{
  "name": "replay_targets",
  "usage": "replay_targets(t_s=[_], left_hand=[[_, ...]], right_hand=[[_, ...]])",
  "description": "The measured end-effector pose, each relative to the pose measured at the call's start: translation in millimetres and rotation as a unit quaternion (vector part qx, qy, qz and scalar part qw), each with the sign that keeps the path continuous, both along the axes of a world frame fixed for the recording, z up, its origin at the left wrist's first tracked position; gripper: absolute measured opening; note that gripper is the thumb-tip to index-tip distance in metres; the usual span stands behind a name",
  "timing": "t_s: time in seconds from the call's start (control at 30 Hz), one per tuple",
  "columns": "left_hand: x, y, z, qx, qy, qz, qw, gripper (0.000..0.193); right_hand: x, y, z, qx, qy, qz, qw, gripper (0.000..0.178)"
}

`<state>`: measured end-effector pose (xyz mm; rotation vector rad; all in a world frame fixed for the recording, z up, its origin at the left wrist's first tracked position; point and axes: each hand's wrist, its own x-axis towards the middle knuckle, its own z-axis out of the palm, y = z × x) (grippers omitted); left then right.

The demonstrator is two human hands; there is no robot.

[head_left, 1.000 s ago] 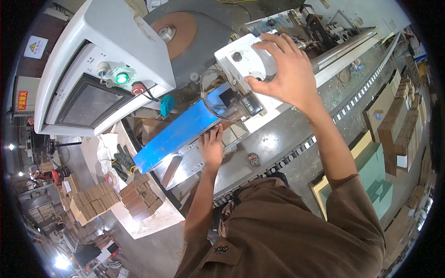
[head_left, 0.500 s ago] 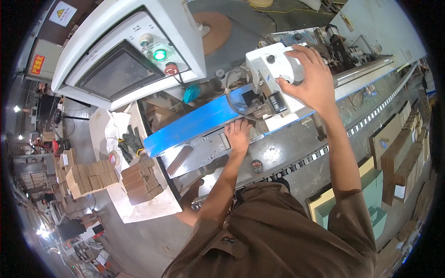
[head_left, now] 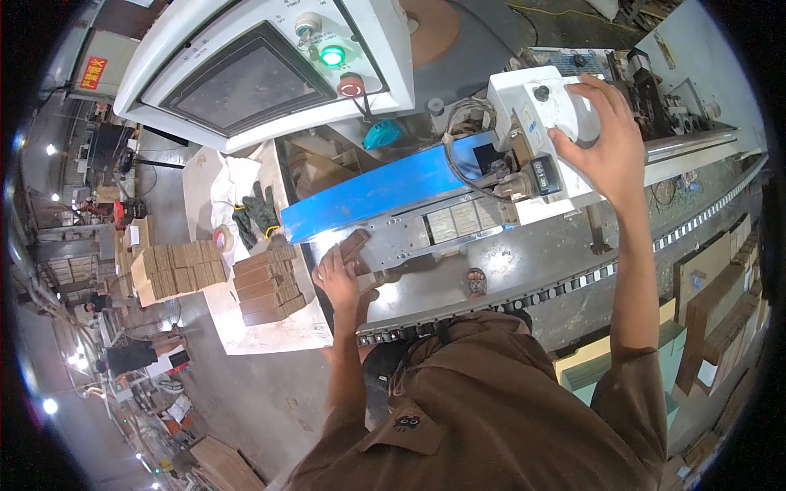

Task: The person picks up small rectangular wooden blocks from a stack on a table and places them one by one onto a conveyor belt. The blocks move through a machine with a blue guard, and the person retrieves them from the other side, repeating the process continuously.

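My left hand [head_left: 336, 278] is at the left end of the metal machine bed [head_left: 385, 245], its bent fingers closed on the near end of a brown strip-shaped block [head_left: 355, 243]. The fingers hide part of that block. On the right, my right hand [head_left: 610, 139] grips a white round knob [head_left: 583, 121] on the white machine head [head_left: 516, 90], thumb on one side and fingers on the other. A small black counter [head_left: 544, 175] sits on the head's near side. Along the bed runs a blue guard [head_left: 385, 188]; pale blocks [head_left: 463, 219] lie in the channel beside it.
A control panel [head_left: 246, 78] with a lit green button stands at upper left. Brown blocks [head_left: 266, 286], a tape roll [head_left: 221, 238] and dark gloves [head_left: 258, 211] lie on the white table [head_left: 246, 340]. A roller rail [head_left: 565, 274] curves along the near side, with boards [head_left: 712, 303] at right.
My left hand has moved left along the bed, from the channel beside the guard to the brown block. My right hand stays on the knob. The whole view has shifted.
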<state>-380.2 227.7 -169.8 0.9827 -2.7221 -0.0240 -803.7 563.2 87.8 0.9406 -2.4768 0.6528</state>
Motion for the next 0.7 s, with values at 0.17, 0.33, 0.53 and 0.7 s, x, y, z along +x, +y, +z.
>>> replay_targets(t_s=[0.17,0.33,0.53,0.7], left_hand=[[-35,15,21,0.051,0.022,-0.032,0.998,0.044],[-106,82,1,0.087,0.072,-0.130,0.985,0.050],[-172,112,-37,0.048,0.053,-0.193,0.979,0.048],[-175,114,-40,0.003,0.067,-0.229,0.971,0.050]], right_hand=[[-3,4,-2,0.005,0.000,0.002,1.000,0.060],[-2,0,-3,0.010,-0.016,-0.009,1.000,0.061],[0,0,1,0.009,-0.036,-0.014,0.999,0.062],[-2,4,-2,0.013,-0.027,-0.008,1.000,0.063]])
